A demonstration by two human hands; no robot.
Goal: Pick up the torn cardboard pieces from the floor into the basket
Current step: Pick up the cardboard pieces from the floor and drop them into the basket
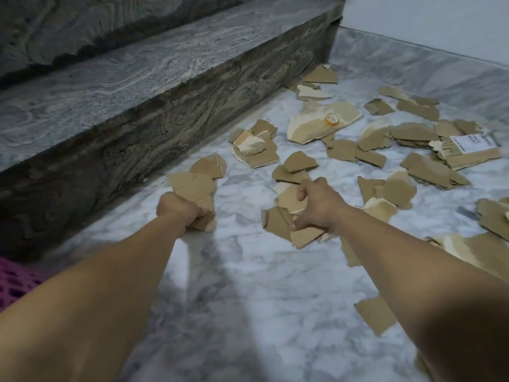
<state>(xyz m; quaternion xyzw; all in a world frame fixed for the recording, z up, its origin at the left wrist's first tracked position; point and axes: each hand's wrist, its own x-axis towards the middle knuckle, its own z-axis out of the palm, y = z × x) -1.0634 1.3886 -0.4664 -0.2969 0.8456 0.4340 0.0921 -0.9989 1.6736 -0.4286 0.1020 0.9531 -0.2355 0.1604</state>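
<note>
Torn brown cardboard pieces lie scattered over the marble floor (pixel 248 285), mostly to the centre and right. My left hand (pixel 176 209) grips a bunch of cardboard pieces (pixel 194 187) above the floor near the step. My right hand (pixel 316 205) grips several more cardboard pieces (pixel 278 221) taken from the pile under it. A large pale piece (pixel 311 124) further back carries a small roll of tape (pixel 332 119). One piece with a white label (pixel 472 143) lies at the right. A pink mesh edge (pixel 15 282), possibly the basket, shows at the far left.
A dark stone step (pixel 137 111) runs along the left side. A white wall (pixel 440 23) closes the far right corner. More torn pieces (pixel 376 314) lie beneath my right forearm.
</note>
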